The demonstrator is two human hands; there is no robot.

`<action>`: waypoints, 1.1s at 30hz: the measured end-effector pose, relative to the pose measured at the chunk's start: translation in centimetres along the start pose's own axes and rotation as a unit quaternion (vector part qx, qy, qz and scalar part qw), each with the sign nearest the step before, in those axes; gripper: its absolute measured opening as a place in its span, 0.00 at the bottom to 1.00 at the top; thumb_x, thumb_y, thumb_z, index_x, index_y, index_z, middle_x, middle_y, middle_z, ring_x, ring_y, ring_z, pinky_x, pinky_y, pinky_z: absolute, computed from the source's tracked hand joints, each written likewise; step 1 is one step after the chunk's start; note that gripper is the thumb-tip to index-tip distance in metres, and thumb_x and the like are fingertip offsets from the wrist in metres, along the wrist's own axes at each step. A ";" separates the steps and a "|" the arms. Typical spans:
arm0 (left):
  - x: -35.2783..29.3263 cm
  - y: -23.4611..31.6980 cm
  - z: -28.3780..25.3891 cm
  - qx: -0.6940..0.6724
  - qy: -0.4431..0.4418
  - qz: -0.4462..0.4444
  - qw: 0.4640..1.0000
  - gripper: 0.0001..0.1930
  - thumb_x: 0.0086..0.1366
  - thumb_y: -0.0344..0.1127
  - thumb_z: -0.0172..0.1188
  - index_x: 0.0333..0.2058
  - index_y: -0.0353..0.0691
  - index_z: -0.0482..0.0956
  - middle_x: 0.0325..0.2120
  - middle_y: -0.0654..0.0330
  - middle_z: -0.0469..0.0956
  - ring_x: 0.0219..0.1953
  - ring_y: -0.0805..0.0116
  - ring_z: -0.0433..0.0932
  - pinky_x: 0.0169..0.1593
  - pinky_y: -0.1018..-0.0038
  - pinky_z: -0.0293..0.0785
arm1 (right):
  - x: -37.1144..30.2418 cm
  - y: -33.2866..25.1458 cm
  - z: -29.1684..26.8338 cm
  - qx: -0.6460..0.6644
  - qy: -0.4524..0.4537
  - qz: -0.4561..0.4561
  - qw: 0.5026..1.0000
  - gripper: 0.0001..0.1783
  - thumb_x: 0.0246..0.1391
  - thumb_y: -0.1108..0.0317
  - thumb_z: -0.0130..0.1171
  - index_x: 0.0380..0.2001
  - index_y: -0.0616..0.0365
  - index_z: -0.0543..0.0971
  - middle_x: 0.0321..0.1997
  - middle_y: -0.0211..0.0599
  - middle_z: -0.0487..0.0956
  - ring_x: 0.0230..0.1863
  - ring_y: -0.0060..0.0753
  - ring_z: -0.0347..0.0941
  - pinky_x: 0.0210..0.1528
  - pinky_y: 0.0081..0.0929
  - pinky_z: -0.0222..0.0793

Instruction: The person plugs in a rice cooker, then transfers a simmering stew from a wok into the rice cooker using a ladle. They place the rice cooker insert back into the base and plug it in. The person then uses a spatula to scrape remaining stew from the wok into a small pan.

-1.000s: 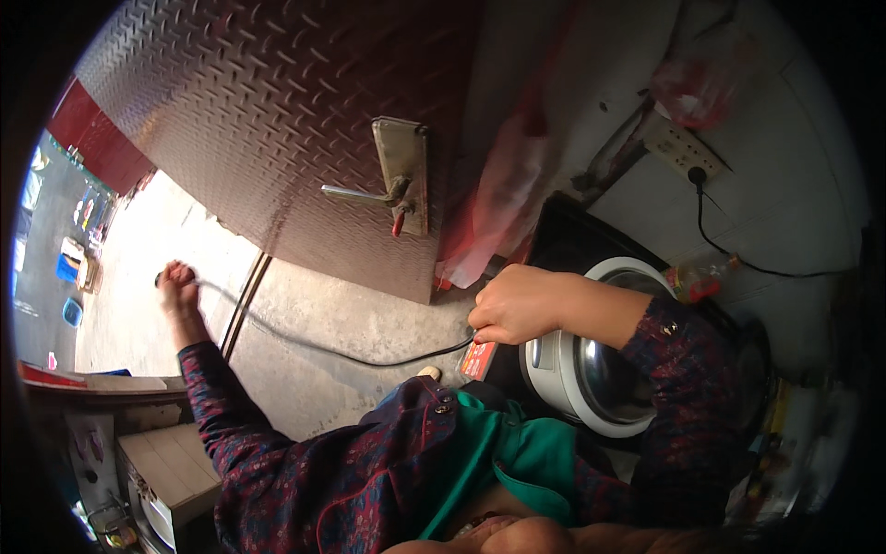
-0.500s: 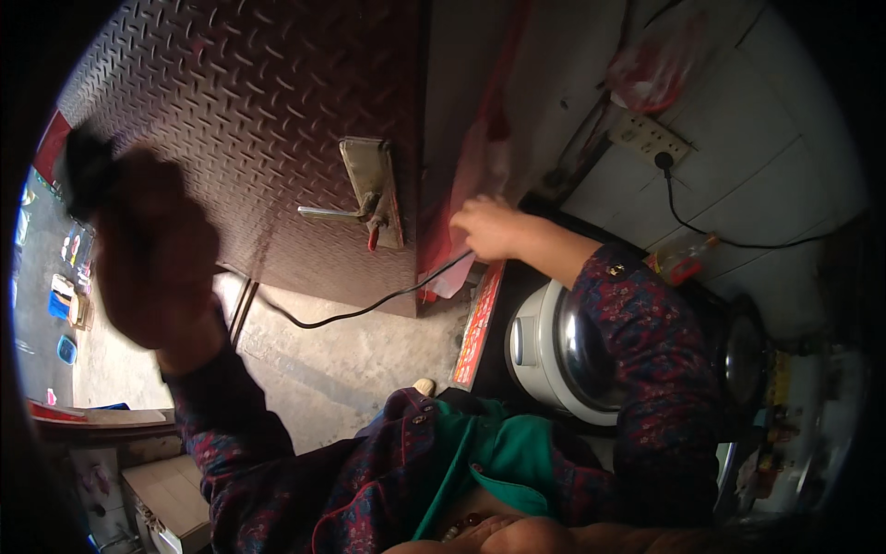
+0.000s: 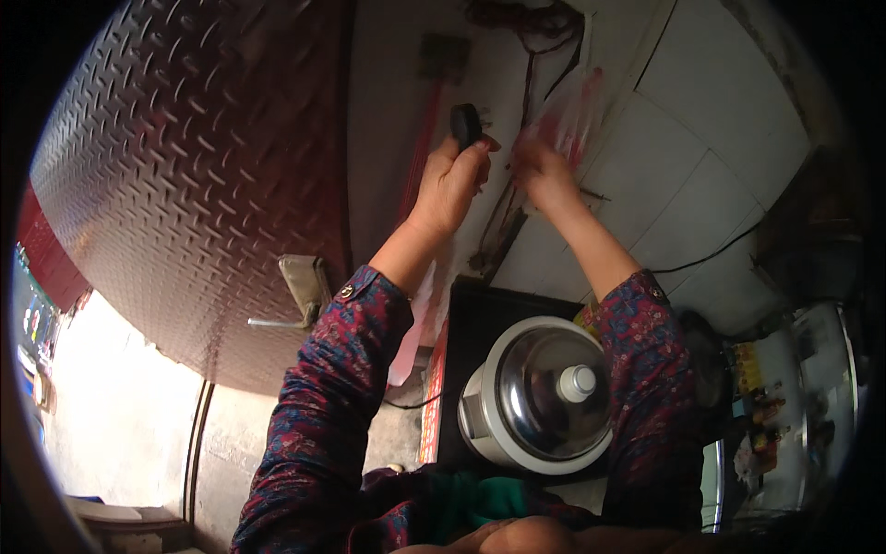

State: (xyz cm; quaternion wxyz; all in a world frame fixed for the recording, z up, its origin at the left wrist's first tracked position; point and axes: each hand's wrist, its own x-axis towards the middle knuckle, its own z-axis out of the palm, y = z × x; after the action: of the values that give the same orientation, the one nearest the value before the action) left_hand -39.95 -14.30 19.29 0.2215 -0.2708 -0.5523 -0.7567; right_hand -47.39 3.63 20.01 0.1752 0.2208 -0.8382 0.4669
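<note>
My left hand [image 3: 449,187] is raised in front of the wall, its fingers closed round a black power plug [image 3: 466,126]. The plug's metal prongs point right, toward my other hand. My right hand [image 3: 546,175] reaches up to the wall at a pink and clear plastic bag [image 3: 581,120] hanging there. Its fingers are smeared and dark, so whether they grip the bag does not show. A black cord [image 3: 415,404] shows below my left sleeve. Under my right forearm stands a white rice cooker [image 3: 498,443] with a shiny domed lid and white knob.
A dark red, diamond-patterned metal door [image 3: 203,203] with a lever handle [image 3: 305,286] fills the left. Bundled cords [image 3: 531,18] hang high on the tiled wall. The cooker stands on a black surface [image 3: 461,319]. Bottles and jars [image 3: 761,406] line the right side.
My left hand has swung from the far left to the wall with the plug. My right hand has left the cord and risen to the hanging bag. The view has shifted toward the wall.
</note>
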 end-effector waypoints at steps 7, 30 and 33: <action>6.3 -6.4 2.2 -0.068 0.073 -0.050 0.994 0.10 0.61 0.39 0.55 0.33 0.38 0.75 0.15 0.71 0.64 0.15 0.81 0.58 0.18 0.81 0.52 | 7.2 -3.9 -0.2 -0.240 0.154 0.069 0.956 0.17 0.49 0.72 0.53 0.43 0.66 0.75 0.44 0.58 0.77 0.47 0.58 0.74 0.48 0.42 0.71; -14.9 -13.9 3.1 -0.301 0.160 -0.408 0.847 0.08 0.64 0.40 0.53 0.30 0.42 0.70 0.15 0.69 0.64 0.13 0.79 0.58 0.16 0.80 0.49 | 7.6 -3.3 -3.4 0.131 -0.055 0.163 0.976 0.08 0.52 0.70 0.53 0.34 0.60 0.76 0.30 0.33 0.78 0.27 0.29 0.75 0.26 0.27 0.67; -17.8 -15.9 3.1 -0.280 0.162 -0.436 0.840 0.08 0.63 0.39 0.54 0.30 0.43 0.70 0.14 0.68 0.63 0.13 0.78 0.57 0.16 0.80 0.49 | 7.4 -3.1 -3.0 0.149 -0.059 0.170 0.972 0.09 0.54 0.69 0.52 0.37 0.60 0.75 0.31 0.34 0.78 0.28 0.29 0.76 0.28 0.28 0.70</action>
State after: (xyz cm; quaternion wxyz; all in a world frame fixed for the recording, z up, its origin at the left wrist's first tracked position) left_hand -36.13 -6.03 -3.01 -0.1300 0.0743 -0.3343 -0.9305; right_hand -51.72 3.26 27.40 0.0089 0.1256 -0.7934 0.5956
